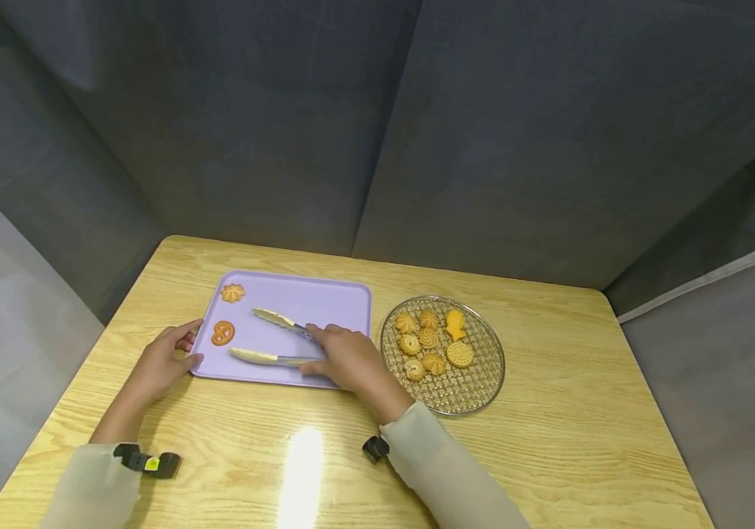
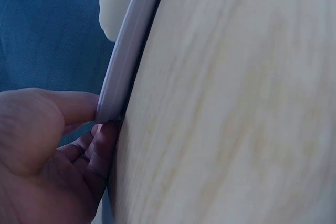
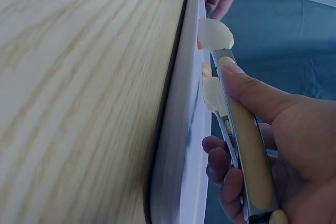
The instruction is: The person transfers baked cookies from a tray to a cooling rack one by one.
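Lilac plastic tray (image 1: 324,297) is lying flat on a pale wooden table (image 1: 549,441), and a person is working over it with both bare hands. The right hand (image 1: 349,360) is resting at the tray's near right part, its fingers and thumb curled around the handle end of a pair of tongs (image 1: 272,339). In the right wrist view the thumb is pressing along the tongs' top arm while the other fingers are wrapping under the lower one. The tongs are pointing left across the tray with their two cream-coloured tips spread apart, holding nothing between them.

The left hand (image 1: 164,362) is gripping the tray's near left corner: the left wrist view shows the thumb lying on the rim and the fingers tucked beneath the edge, pinching it.

Two cookies are sitting on the tray. A pretzel-shaped cookie (image 1: 222,333) is lying near the left edge, just beyond the left hand and to the left of the tong tips. A flower-shaped cookie (image 1: 233,292) is resting in the far left corner.

Just beside the tray on the right, a round wire rack (image 1: 477,382) is holding seven more golden cookies (image 1: 428,338) clustered on its left half. Grey fabric panels (image 1: 377,125) are enclosing the table behind.
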`<state>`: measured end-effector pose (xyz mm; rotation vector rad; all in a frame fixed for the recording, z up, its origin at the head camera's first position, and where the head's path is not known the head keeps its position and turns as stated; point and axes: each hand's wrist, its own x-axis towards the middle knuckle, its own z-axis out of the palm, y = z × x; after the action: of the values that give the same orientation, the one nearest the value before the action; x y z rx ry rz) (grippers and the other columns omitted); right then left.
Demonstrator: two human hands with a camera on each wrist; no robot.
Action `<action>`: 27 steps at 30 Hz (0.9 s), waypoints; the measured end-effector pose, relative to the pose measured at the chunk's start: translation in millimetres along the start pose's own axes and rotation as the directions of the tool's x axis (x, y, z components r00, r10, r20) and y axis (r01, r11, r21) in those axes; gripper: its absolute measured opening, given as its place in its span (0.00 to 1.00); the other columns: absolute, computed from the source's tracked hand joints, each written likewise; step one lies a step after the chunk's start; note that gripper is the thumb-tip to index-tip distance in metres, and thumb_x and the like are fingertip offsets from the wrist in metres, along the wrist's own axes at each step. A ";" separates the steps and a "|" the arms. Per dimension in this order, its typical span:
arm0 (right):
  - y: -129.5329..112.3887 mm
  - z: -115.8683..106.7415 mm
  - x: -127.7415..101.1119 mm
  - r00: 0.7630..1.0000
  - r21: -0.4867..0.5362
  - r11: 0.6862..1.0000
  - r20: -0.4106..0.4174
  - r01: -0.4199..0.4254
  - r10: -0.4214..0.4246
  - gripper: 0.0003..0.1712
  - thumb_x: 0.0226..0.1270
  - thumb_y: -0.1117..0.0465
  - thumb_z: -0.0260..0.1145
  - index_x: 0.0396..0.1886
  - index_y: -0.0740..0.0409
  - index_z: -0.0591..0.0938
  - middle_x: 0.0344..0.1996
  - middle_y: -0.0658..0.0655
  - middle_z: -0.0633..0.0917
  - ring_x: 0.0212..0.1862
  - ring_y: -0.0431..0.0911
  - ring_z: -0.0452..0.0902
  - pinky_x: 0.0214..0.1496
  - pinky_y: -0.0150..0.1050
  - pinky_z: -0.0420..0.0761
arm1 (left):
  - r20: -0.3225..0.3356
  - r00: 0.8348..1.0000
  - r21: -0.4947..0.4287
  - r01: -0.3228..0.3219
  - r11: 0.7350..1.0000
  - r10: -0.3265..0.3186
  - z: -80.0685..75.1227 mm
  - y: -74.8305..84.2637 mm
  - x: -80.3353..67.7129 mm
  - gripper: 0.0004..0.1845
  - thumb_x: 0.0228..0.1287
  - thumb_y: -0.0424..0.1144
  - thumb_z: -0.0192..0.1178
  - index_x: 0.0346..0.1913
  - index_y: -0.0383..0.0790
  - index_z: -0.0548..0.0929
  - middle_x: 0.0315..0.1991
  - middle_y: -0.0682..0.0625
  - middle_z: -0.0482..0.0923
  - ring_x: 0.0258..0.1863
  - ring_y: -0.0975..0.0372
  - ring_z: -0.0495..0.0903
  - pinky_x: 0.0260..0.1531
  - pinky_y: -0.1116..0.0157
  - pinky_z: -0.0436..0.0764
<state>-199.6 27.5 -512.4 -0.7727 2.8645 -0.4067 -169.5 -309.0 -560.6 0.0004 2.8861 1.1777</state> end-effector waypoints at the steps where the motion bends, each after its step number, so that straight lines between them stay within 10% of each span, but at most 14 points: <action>1: -1.5 0.6 1.3 1.000 0.000 1.000 0.005 0.003 -0.003 0.46 0.63 0.33 0.69 0.78 0.43 0.70 0.56 0.52 0.85 0.54 0.51 0.83 0.52 0.48 0.81 | 0.000 1.000 0.001 0.001 1.000 -0.001 0.2 0.3 -0.3 0.35 0.67 0.25 0.64 0.75 0.27 0.66 0.52 0.37 0.73 0.51 0.49 0.73 0.45 0.61 0.72; 27: -36.9 -1.0 36.8 0.998 -0.133 0.991 0.049 -0.018 0.024 0.37 0.71 0.35 0.63 0.77 0.37 0.71 0.60 0.48 0.83 0.55 0.48 0.83 0.50 0.48 0.82 | 0.007 1.000 -0.009 -0.007 1.000 0.007 0.2 -0.4 1.1 0.35 0.66 0.24 0.64 0.75 0.26 0.66 0.52 0.37 0.73 0.51 0.48 0.73 0.48 0.55 0.71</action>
<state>-214.0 -21.7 -503.1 -0.7615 2.8722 -0.1928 -170.6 -309.1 -561.0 0.0144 2.8774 1.1892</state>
